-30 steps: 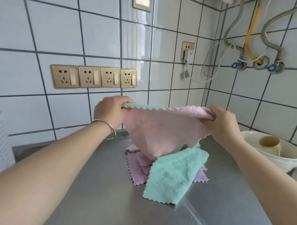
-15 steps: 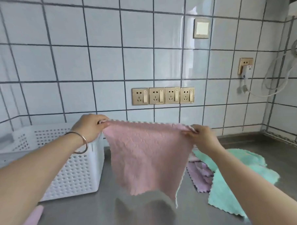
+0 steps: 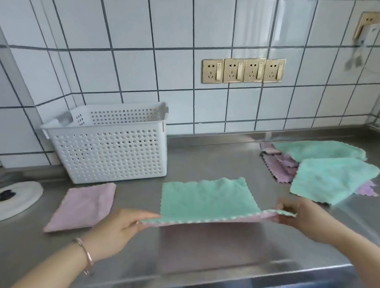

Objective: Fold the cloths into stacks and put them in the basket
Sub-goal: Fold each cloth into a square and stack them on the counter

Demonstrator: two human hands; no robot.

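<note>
**Two hands hold a green cloth over the table**

The green cloth (image 3: 203, 198) has a pink underside. Its far edge lies on the shiny metal table (image 3: 207, 160), and its near edge is lifted up. The left hand (image 3: 123, 228) pinches the near left corner. The right hand (image 3: 301, 215) pinches the near right corner.

A folded pink cloth (image 3: 83, 206) lies flat on the table to the left. Behind it stands a white basket (image 3: 111, 147) full of little holes, against the tiled wall. To the right is a messy pile of cloths (image 3: 323, 170), green and purple. A silver bracelet (image 3: 86, 255) is on the left wrist. Four gold wall plugs (image 3: 243, 70) sit in a row on the wall.
</note>
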